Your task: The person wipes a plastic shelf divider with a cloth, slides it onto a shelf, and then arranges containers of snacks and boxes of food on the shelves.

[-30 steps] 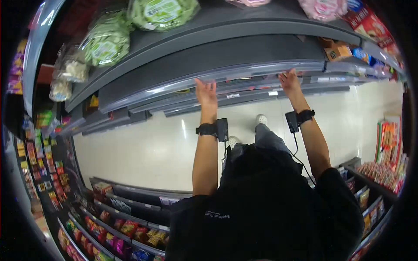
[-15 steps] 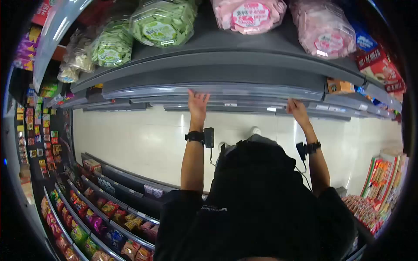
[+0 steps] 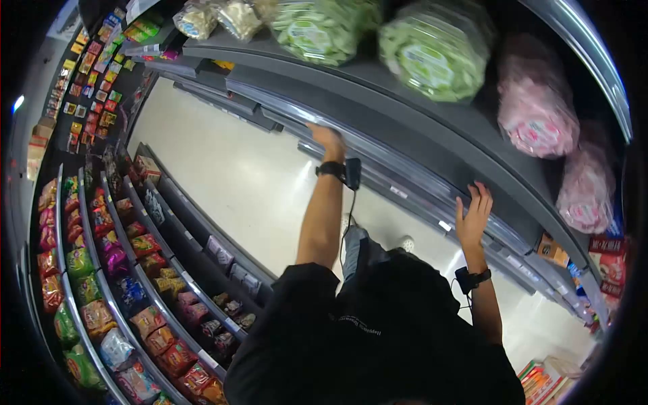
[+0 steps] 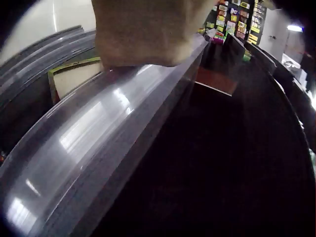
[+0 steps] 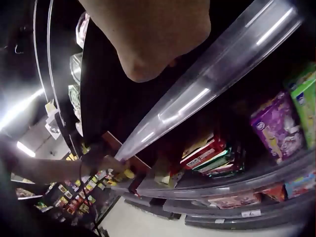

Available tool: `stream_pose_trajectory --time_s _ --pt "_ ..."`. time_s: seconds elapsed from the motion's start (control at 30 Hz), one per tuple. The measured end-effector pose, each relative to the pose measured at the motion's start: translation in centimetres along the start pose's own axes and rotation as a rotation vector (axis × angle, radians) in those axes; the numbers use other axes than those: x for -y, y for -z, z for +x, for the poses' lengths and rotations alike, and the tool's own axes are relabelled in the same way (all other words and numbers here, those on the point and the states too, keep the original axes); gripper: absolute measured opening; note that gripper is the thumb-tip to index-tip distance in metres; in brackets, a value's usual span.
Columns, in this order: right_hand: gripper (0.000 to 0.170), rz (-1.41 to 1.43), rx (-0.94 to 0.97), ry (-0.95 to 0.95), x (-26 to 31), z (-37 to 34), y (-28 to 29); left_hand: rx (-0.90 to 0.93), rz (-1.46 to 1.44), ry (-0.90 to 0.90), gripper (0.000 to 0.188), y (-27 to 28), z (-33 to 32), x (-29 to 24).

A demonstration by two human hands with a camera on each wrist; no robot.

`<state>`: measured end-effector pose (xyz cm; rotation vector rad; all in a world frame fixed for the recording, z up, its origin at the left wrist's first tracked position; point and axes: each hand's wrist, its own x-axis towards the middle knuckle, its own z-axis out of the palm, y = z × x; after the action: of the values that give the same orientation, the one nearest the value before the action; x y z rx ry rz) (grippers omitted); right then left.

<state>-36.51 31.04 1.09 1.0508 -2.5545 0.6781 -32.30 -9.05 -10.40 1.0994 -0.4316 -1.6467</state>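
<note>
Dark-grey shelf (image 3: 413, 151), fronted by glossy clear-plastic strip (image 4: 94, 133); right hand (image 3: 474, 221): fingers, earlier curled, now spread; left hand (image 3: 329, 141): finger state cannot be told.

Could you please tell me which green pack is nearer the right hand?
The green pack beside the pink packs; the other sits nearer the white packs.

Long dark-grey shelf (image 3: 412, 138); transparent plastic edge strip (image 4: 81, 133), white glare streaks. Rounded plastic-wrapped pale-green pack (image 3: 449, 34), white-and-green label (image 3: 426, 67). Rounded plastic-wrapped pink pack (image 3: 530, 84), pink-and-white label (image 3: 540, 133). Boxy purple carton (image 5: 277, 126). Smooth cream floor (image 3: 223, 152). Short-sleeved black shirt (image 3: 378, 361), small white lettering (image 3: 360, 325).
</note>
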Motion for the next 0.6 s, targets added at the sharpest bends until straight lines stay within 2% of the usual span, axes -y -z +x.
stream_pose_trajectory --time_s 0.03,0.1,0.2,0.27,0.3,0.37,0.5,0.53,0.6 --pt "0.04 -0.067 -0.009 -0.001 -0.5 -0.3 -1.7 -0.12 0.209 -0.199 0.063 -0.7 -1.9 -0.5" --pt "0.04 -0.159 0.009 0.046 -1.3 -0.5 -3.3 -0.145 0.146 -0.135 0.057 -1.1 -2.4 -0.6" --pt "0.041 -0.312 0.023 0.104 -2.5 -1.4 -4.7 -0.284 0.145 -0.17 0.058 -0.9 -3.3 -0.8" --pt "0.042 -0.386 -0.001 0.102 -3.0 -0.5 -5.9 -0.006 0.24 -0.007 0.06 -0.4 -2.7 -1.0" --pt "0.043 -0.401 -0.007 0.107 -3.3 -0.7 -5.9 -0.009 0.234 0.017 0.06 -0.8 -2.6 -0.8" --pt "0.044 -0.428 0.026 0.075 -2.2 -1.3 -5.0 -0.167 0.192 -0.208 0.06 -1.5 -3.7 -0.3" --pt "0.045 -0.482 0.079 -0.04 -0.5 -1.3 -5.0 -0.054 0.136 -0.088 0.062 0.3 -2.8 2.2" --pt "0.046 -0.419 0.137 -0.028 0.8 -0.8 -5.1 -0.019 0.192 -0.029 0.054 0.5 -3.0 2.1" --pt "0.05 -0.321 0.199 0.016 3.5 1.4 -6.3 0.039 0.246 0.053 0.053 -0.3 -3.3 1.1"
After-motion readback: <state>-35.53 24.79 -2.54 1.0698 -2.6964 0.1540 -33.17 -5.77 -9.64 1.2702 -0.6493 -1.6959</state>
